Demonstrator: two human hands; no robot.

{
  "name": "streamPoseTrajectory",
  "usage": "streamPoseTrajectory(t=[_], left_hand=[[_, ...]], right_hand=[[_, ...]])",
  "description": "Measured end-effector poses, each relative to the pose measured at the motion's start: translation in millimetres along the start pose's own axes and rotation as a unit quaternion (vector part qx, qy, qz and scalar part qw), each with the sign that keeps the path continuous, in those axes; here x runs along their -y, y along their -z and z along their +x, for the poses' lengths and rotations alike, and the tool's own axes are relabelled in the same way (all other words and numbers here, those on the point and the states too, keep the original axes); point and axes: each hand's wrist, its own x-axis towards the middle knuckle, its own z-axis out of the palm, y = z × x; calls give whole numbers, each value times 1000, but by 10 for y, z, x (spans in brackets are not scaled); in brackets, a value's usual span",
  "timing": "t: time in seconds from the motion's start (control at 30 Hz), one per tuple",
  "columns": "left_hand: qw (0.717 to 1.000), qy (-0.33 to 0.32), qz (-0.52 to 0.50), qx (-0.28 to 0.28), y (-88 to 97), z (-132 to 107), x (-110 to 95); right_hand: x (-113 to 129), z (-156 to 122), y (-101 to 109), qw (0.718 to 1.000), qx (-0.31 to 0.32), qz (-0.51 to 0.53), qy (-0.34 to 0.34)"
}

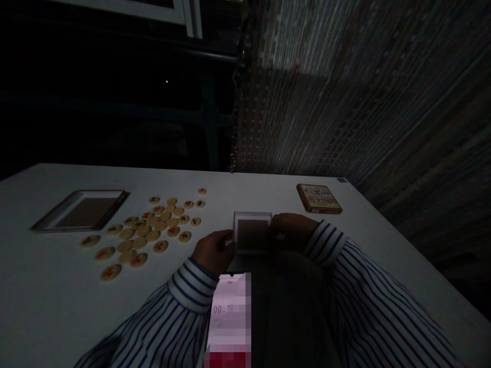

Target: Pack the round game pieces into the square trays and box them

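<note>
A small square box [252, 232] with a white rim and a brown inside lies on the white table [46, 306] in front of me. My left hand [213, 250] grips its left edge with curled fingers. My right hand [291, 231] closes on its right edge. Both arms wear blue-striped white sleeves. To the left of the box lie several round tan game pieces [153, 227] with red or black marks, scattered flat on the table.
A larger flat tray or lid [82, 210] with a white rim lies at the far left. A brown printed box [318, 198] sits at the back right. A lit screen [230, 319] glows near my chest. A woven wall stands to the right.
</note>
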Motion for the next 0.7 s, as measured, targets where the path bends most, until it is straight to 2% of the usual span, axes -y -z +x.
streamPoseTrajectory(t=[0.27, 0.57, 0.7], left_hand=[[1000, 15, 4, 6, -3, -3, -1], [1000, 9, -1, 11, 7, -8, 2], [1000, 9, 4, 3, 3, -10, -4]], right_hand=[[52, 14, 15, 999, 52, 3, -9], [69, 29, -3, 997, 66, 16, -32], [46, 35, -34, 997, 76, 16, -21]])
